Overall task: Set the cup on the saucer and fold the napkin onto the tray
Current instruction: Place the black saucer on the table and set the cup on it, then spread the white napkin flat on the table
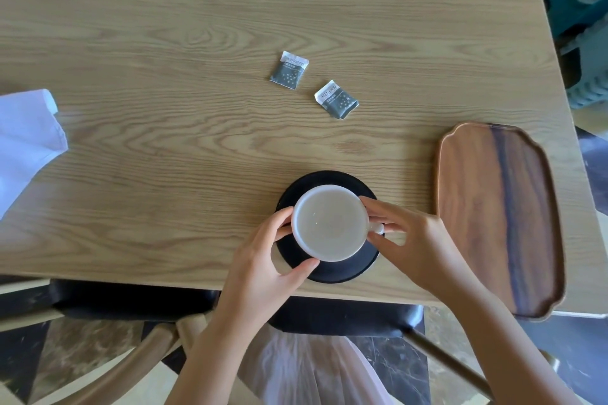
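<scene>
I had the white cup (pixel 330 223) over the black saucer (pixel 329 273), near edge of the counter (pixel 164 108), w/ left hand (pixel 263 260) cupping its side & right hand (pixel 411 240) pinching the handle; prob. stiff, slick, breakable ceramic, so I gripped both sides.

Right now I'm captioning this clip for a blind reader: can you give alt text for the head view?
Both hands hold a white cup over a black saucer at the near edge of a wooden table: the left hand grips its side, the right hand its handle. An empty wooden tray lies to the right, a white napkin far left, two sachets beyond.
</scene>
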A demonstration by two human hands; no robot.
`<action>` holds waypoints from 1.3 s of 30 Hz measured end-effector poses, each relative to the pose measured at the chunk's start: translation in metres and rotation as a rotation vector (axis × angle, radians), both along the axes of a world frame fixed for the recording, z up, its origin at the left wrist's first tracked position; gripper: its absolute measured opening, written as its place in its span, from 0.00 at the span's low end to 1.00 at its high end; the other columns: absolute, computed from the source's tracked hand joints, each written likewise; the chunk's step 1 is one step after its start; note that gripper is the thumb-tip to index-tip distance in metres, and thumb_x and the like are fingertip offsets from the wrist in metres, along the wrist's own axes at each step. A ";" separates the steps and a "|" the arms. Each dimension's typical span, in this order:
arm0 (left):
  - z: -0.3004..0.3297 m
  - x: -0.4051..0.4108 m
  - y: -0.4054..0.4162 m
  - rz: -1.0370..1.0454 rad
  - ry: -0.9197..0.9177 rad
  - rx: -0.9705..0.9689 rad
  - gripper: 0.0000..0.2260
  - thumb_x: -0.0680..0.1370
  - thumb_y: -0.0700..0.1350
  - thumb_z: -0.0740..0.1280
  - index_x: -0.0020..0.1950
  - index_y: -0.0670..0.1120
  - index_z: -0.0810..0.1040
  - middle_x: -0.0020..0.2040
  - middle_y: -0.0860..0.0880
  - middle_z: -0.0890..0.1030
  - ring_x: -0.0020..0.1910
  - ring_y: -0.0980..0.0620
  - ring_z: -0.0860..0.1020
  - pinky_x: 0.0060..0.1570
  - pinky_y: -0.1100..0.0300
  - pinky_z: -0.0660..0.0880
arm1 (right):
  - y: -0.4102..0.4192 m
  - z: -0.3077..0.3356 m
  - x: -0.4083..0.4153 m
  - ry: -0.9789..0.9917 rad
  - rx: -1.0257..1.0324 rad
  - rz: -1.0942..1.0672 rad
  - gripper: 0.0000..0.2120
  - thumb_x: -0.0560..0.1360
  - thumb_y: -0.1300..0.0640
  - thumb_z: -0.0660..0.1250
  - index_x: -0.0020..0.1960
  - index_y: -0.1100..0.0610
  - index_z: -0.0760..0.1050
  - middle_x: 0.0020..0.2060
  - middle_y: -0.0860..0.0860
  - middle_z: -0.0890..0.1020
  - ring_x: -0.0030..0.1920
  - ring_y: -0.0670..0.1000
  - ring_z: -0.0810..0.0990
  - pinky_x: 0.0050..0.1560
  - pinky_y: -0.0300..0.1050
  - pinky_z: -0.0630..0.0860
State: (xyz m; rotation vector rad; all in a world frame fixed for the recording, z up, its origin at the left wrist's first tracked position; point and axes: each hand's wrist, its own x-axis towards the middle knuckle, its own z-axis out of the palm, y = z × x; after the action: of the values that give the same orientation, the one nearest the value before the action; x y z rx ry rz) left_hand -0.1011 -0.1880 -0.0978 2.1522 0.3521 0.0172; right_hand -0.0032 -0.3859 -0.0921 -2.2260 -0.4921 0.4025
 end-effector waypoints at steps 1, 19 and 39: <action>0.000 0.000 0.000 0.002 -0.002 0.000 0.31 0.64 0.44 0.77 0.63 0.56 0.70 0.58 0.67 0.73 0.56 0.72 0.72 0.52 0.81 0.63 | 0.000 0.000 0.000 0.007 0.002 0.005 0.31 0.68 0.65 0.70 0.58 0.32 0.70 0.47 0.43 0.84 0.49 0.40 0.80 0.51 0.31 0.75; 0.006 0.001 0.006 -0.074 0.111 -0.025 0.33 0.68 0.48 0.74 0.70 0.50 0.65 0.63 0.60 0.73 0.60 0.70 0.71 0.55 0.80 0.62 | -0.003 0.007 0.002 0.111 -0.079 -0.019 0.26 0.68 0.61 0.72 0.64 0.48 0.72 0.49 0.40 0.80 0.48 0.38 0.79 0.51 0.27 0.73; 0.183 -0.068 0.178 0.031 -0.163 0.771 0.11 0.72 0.45 0.68 0.50 0.40 0.77 0.42 0.42 0.81 0.39 0.40 0.79 0.36 0.52 0.73 | 0.225 0.186 -0.064 -0.566 -0.434 0.318 0.15 0.74 0.52 0.59 0.58 0.56 0.73 0.56 0.53 0.76 0.57 0.55 0.74 0.56 0.49 0.68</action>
State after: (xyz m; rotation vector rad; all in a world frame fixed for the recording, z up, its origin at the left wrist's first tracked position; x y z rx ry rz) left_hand -0.1691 -0.0104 0.0853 2.8779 0.3120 0.4027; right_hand -0.0673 -0.1609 0.0935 -2.6884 -1.1586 0.0226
